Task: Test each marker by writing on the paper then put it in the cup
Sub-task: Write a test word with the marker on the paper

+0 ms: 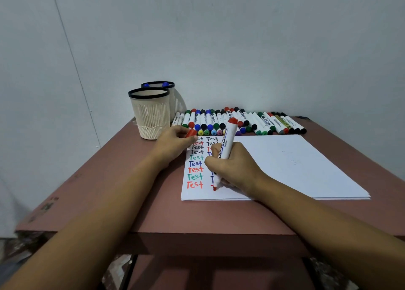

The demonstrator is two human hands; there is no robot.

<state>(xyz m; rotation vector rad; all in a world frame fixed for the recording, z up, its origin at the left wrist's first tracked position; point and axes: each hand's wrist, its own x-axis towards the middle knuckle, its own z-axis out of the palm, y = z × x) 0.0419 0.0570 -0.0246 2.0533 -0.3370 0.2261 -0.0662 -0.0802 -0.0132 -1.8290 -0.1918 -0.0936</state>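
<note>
**Red marker on paper, cap off**

Right hand (232, 169) fisted round the red marker (225, 145), barrel leaning toward 1 o'clock, tip touching the paper (285, 162) near its 7 o'clock corner (second column of "Test" words). Left hand (175, 142) rests at the sheet's 11 o'clock corner, pinching the red cap (191, 133). Cup (150, 114) stands just beyond, at 11 o'clock.
</note>
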